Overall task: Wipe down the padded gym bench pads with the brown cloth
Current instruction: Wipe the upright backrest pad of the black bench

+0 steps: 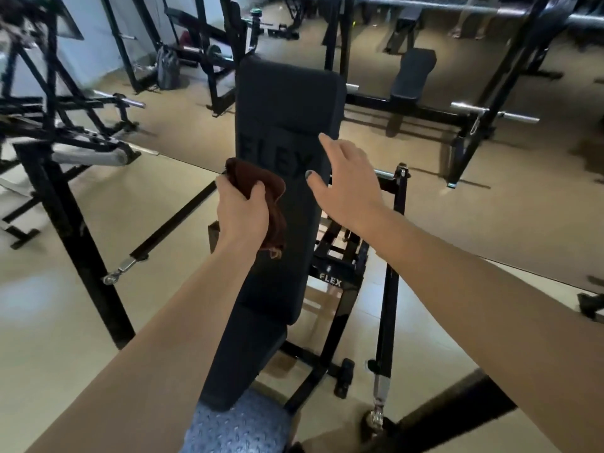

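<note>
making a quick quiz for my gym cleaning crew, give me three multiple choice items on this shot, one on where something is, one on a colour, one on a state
1. Where is the cloth?
A. bunched in the left hand, at the back pad's left edge
B. on the floor
C. draped on the seat pad

2. What colour is the cloth?
A. white
B. brown
C. blue

3. How is the right hand?
A. gripping the cloth
B. fist closed
C. open, fingers spread by the back pad's right edge

Answers: 1 A, fingers curl round the cloth there. 2 B, it shows dark brown against the black pad. 3 C, the fingers are extended and hold nothing.
</note>
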Motion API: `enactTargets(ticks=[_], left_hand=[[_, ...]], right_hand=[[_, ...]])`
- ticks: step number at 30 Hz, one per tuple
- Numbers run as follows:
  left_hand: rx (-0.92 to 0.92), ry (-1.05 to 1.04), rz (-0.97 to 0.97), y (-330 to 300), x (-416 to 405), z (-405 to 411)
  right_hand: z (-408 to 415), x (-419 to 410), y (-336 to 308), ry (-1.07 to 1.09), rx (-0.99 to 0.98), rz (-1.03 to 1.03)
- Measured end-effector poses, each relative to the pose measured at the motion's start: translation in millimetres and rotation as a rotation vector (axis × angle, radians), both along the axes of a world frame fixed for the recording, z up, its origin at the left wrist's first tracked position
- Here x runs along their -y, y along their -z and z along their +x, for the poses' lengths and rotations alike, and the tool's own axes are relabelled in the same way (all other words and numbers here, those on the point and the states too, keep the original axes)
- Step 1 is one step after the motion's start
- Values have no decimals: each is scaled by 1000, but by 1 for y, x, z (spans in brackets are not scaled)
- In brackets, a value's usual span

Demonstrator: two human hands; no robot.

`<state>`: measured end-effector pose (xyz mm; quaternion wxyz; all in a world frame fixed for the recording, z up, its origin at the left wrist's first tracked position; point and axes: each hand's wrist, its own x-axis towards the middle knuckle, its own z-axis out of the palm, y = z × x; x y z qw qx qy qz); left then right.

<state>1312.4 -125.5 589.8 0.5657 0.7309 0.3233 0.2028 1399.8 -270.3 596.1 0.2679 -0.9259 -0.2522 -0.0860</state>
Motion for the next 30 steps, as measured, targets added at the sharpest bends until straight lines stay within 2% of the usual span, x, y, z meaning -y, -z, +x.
enactTargets(ticks=[8,12,18,22,24,27,30], left_hand=[[192,-150,-20,-9,9,139],[237,-187,60,-9,17,205],[52,-240,355,18,25,276],[123,-340,507,45,13,290],[180,-378,581,53,3,296],[232,-328,690,56,-18,299],[243,-348,613,48,-38,302]], right_hand=[[154,-14,-1,-23,60,-1],[203,-34,11,-69,-3,177],[230,-55,40,-147,49,499],[234,-68,52,-107,-5,657],[233,-74,55,-72,28,712],[236,-78,58,-64,104,721],[241,-82,63,-51,193,727]])
